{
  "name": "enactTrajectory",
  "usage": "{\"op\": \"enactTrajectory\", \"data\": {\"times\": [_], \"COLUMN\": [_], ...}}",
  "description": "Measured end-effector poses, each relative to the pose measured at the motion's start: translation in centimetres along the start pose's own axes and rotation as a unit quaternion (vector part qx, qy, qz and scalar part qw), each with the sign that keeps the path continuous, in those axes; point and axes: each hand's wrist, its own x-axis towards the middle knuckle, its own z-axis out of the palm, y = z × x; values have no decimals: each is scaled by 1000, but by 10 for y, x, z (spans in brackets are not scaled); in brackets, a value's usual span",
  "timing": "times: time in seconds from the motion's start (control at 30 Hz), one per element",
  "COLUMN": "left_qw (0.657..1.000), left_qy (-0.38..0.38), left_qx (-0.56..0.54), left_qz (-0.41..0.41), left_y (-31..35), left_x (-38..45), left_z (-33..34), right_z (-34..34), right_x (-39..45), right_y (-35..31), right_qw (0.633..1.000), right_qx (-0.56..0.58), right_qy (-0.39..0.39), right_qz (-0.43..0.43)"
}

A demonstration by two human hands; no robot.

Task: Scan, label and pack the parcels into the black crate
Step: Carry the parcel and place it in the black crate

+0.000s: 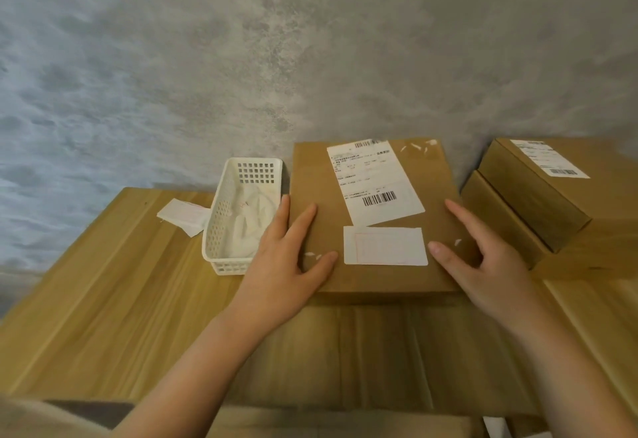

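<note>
A: Hidden or cut off?

B: Black crate: not in frame. The flat brown cardboard parcel (pixel 373 216) lies on the pale wooden table (pixel 114 299), far edge against the grey mottled wall (pixel 241 58). Print on its large white shipping label (pixel 374 178) is too blurred to read; only the barcode shows. The small white blank sticker (pixel 385 245) sits between the two thumbs. The stacked brown cardboard boxes (pixel 538 203), outside the right hand, run off the frame's right edge.

A: Grip?

B: Left hand (pixel 286 265) flat on the parcel's left edge, fingers straight and spread. Right hand (pixel 483 261) likewise on the right side, thumb pointing inward. Neither curls round anything.

A: Edges, room?

B: The white perforated plastic basket (pixel 238 216) with crumpled white contents sits just beside the left fingers. Loose white paper slips (pixel 183 215) lie beyond it. Bare tabletop lies toward the wrists.
</note>
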Motion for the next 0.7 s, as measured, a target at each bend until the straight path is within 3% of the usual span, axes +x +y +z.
{"op": "enactTrajectory", "data": {"times": [0.27,0.5,0.7], "left_qw": [995,974,928], "left_qy": [100,168,242], "left_qx": [-22,22,72], "left_qz": [-14,-150,-274], "left_y": [-43,-127,-201], "left_x": [-64,-178,-284], "left_z": [-105,-213,-287], "right_z": [54,186,321], "right_x": [-28,-52,-86], "right_y": [-112,-224,-310], "right_qw": [993,973,929], "right_qx": [-12,23,38], "right_qy": [9,-138,-257], "right_qz": [-120,-183,-264]}}
